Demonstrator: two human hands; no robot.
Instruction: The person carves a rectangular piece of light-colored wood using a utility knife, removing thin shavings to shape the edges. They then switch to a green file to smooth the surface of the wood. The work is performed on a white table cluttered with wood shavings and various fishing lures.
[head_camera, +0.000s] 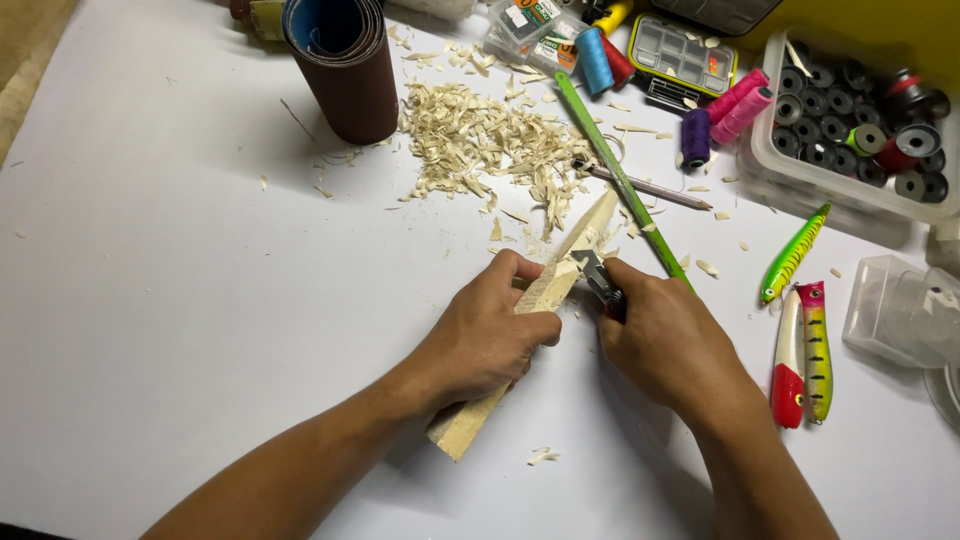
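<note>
My left hand (490, 335) is wrapped tight around the middle of a pale wooden stick (530, 335), fingers curled over its top and thumb along its side. The stick lies slanted on the white table (170, 300), its pointed end toward the heap of wood shavings (490, 150). My right hand (665, 340) is closed fast on a utility knife (598, 280), whose blade touches the stick just beyond my left fingers. A green rod (615, 170) lies just beside my right hand.
</note>
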